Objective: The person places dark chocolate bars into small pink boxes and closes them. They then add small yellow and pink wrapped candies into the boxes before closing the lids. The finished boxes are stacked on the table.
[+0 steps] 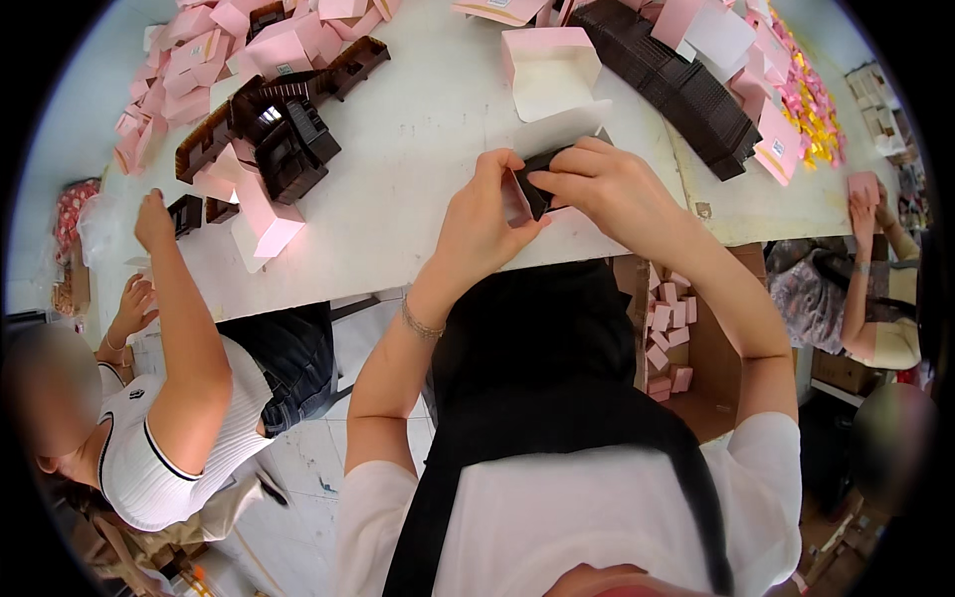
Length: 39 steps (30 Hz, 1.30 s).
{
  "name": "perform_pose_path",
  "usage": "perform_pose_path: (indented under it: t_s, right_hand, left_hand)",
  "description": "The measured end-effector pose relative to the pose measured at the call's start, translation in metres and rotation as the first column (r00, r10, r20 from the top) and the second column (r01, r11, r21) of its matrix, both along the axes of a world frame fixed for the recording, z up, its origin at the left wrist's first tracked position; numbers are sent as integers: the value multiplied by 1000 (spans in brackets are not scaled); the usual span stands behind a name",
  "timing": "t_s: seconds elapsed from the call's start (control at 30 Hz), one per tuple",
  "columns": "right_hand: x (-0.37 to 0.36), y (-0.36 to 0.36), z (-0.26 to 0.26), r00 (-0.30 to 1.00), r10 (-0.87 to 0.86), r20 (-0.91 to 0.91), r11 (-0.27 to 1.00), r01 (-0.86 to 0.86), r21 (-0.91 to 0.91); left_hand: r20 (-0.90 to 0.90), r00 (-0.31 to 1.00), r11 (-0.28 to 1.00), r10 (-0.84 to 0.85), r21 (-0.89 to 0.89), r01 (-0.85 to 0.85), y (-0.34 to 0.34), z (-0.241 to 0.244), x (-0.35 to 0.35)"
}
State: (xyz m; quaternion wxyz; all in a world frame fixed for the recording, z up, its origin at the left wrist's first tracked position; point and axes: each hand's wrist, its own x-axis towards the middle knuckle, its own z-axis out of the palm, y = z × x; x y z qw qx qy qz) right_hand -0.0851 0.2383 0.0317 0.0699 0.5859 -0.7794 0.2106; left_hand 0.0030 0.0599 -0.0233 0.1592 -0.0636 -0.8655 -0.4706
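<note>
Close in front of me, at the table's near edge, is a pink paperboard box (pixel 515 200) with its pale flap (pixel 559 128) raised. A dark plastic tray insert (pixel 536 195) sits partly inside it, tilted. My left hand (pixel 481 213) grips the box's left side, thumb at the near edge and fingers at the far one. My right hand (pixel 597 175) has its fingertips on the dark insert; the fingers cover much of it. Just beyond stands another pink box (pixel 552 71), unfolded, its white inside showing.
A long nested stack of dark trays (pixel 664 86) lies at the right. Loose dark trays (pixel 291 149) and heaped pink boxes (pixel 201 60) lie left. Pink and gold pieces (pixel 809 112) are piled far right. A carton (pixel 709 373) of small pink boxes stands below. Co-workers (pixel 186 418) sit either side.
</note>
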Motion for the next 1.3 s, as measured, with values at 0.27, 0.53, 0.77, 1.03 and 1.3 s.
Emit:
perform_pose_path:
  t_s: [0.27, 0.53, 0.77, 1.03, 1.3]
  right_hand:
    - [-3, -19, 14, 986, 60, -153, 995, -46, 92]
    - [-9, -8, -8, 921, 218, -323, 976, -208, 68]
    - [4, -16, -4, 871, 179, -457, 951, -33, 309]
    - [5, 3, -10, 986, 121, -115, 993, -120, 21]
    - [-8, -9, 15, 990, 60, 128, 988, -77, 136]
  left_hand:
    - [-54, 998, 999, 31, 35, -29, -1, -4, 2]
    - [5, 1000, 1000, 23, 20, -23, -1, -6, 1]
    - [-69, 997, 999, 31, -34, -33, 1, -7, -2]
    - [-36, 998, 998, 56, 41, -55, -2, -1, 2]
    - [-6, 998, 998, 59, -25, -59, -3, 4, 4]
